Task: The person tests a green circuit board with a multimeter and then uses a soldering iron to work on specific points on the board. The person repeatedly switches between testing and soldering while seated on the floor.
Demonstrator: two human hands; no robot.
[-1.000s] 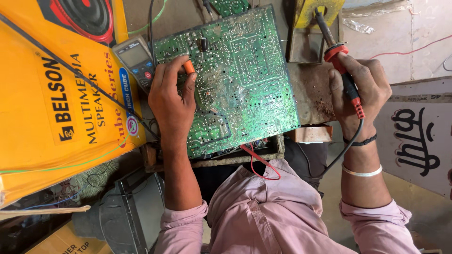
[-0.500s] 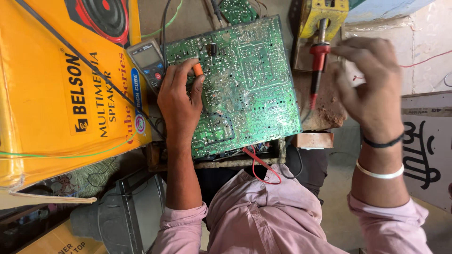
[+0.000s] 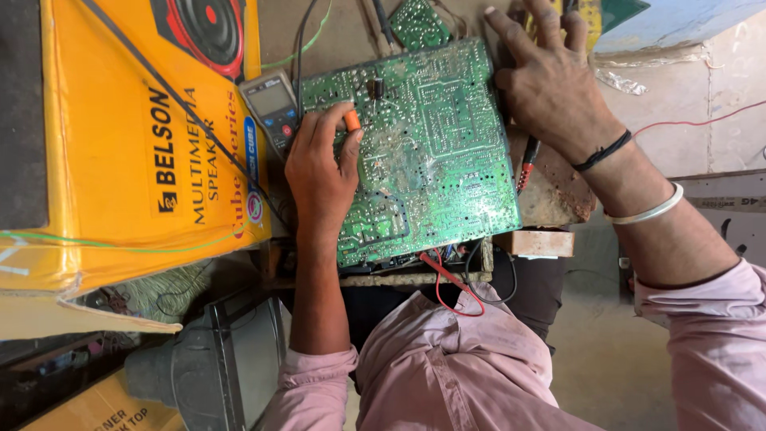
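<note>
We see the left hand (image 3: 319, 172) pinching a small orange piece (image 3: 352, 120) against the green circuit board (image 3: 431, 160). The right hand (image 3: 550, 80) rests spread, fingers apart, on the board's far corner, gripping nothing; a multimeter (image 3: 271, 108) lies just beside the left hand.

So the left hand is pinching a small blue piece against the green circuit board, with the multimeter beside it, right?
Not quite: in the head view the piece pinched by the left hand is orange, not blue. It is against the green circuit board, with the multimeter beside it.
</note>
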